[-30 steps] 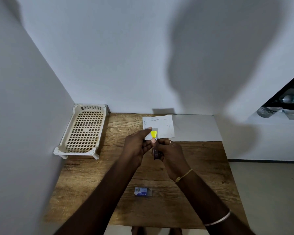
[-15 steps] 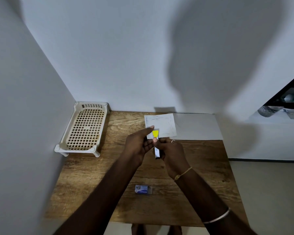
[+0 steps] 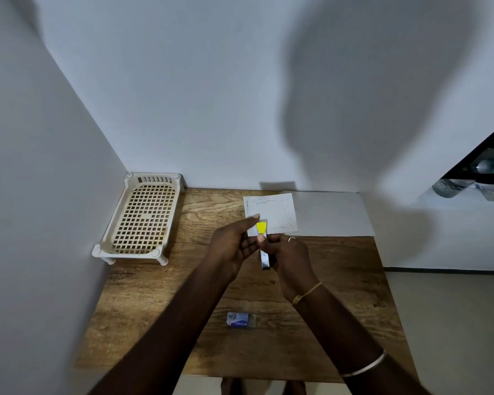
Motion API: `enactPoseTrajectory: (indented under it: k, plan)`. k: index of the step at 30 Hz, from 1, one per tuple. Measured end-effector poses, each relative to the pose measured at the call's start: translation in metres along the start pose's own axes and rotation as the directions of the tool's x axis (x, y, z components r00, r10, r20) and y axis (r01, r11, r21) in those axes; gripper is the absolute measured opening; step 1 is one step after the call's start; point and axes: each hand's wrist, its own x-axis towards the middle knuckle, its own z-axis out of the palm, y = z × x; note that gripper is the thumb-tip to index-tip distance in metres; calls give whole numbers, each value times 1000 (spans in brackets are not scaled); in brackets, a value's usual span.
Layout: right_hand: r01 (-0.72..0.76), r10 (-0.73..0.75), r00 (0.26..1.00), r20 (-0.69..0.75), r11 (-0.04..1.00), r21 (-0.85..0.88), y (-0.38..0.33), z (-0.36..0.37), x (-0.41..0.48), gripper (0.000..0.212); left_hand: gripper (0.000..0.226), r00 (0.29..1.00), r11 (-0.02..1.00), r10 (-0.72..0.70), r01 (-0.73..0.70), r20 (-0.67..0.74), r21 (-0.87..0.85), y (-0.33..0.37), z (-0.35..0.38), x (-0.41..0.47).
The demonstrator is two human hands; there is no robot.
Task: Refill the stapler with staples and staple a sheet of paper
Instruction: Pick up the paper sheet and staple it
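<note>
Above the middle of the wooden table (image 3: 160,295), my right hand (image 3: 290,255) grips a small stapler (image 3: 262,232) with a yellow front end and a shiny metal strip showing at its near end. My left hand (image 3: 234,243) sits against the stapler's left side, index finger stretched out past the yellow tip, the other fingers touching the stapler. Whether it holds staples is hidden. Behind the hands a small white sheet of paper (image 3: 277,212) with faint lines lies flat. A small blue and white staple box (image 3: 240,320) lies on the table nearer to me.
A cream plastic lattice tray (image 3: 143,218) on short legs stands in the back left corner against the walls. A larger white sheet (image 3: 331,215) covers the table's back right. Walls close the left and back sides; the floor (image 3: 454,323) drops away on the right.
Both hands stay together at the stapler. A bright metal strip now shows at the stapler's near end where it looked dark one second ago.
</note>
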Motion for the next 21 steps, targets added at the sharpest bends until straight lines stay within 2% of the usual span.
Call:
enactPoseTrajectory:
  k: [7, 11, 21]
  plan:
    - [-5, 5, 997, 77, 1000, 10, -9, 0, -5, 46, 24, 1000, 1000, 20, -20, -22, 2, 7, 3, 0]
    - [10, -11, 996, 94, 1000, 16, -9, -1, -5, 33, 21, 999, 1000, 22, -22, -35, 7, 8, 3, 2]
    - [-2, -1, 996, 88, 1000, 26, -10, 2, -7, 59, 23, 999, 1000, 18, -17, -31, 10, 8, 1, 3]
